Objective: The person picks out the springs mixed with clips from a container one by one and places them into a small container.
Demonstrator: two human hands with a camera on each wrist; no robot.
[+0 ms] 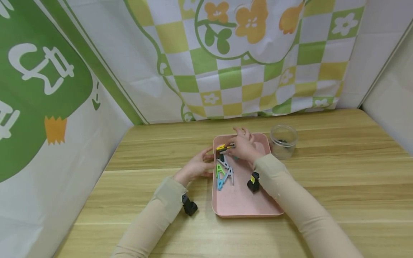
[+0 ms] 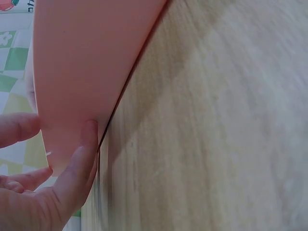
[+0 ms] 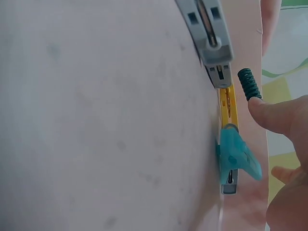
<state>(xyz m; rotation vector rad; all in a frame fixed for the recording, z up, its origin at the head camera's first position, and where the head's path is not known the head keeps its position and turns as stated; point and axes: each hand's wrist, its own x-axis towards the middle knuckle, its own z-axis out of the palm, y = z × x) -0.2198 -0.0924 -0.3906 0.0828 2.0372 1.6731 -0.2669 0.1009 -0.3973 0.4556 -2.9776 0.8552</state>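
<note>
My right hand [image 1: 245, 146] is over the far end of a pink tray [image 1: 246, 204]. Its thumb and fingers pinch a dark green spring-like coil [image 3: 249, 83]; the fingers behind the coil are mostly hidden. Below that hand lie a yellow clothespin [image 1: 221, 147] and a teal clothespin [image 3: 233, 156]. Along the tray's left side are a light green clothespin [image 1: 219, 170], a blue one and grey clothespins [image 1: 228, 175], plus small dark pieces [image 1: 222, 157]. With spread fingers, my left hand [image 1: 197, 166] touches the tray's left outer wall [image 2: 82, 62] and rim.
A clear round jar [image 1: 284, 141] with small dark things in it stands right of the tray's far end. The wooden table [image 1: 155, 150] reaches back to a checked, flowered cloth [image 1: 232, 82]. Each wrist carries a small black camera mount [image 1: 189, 205].
</note>
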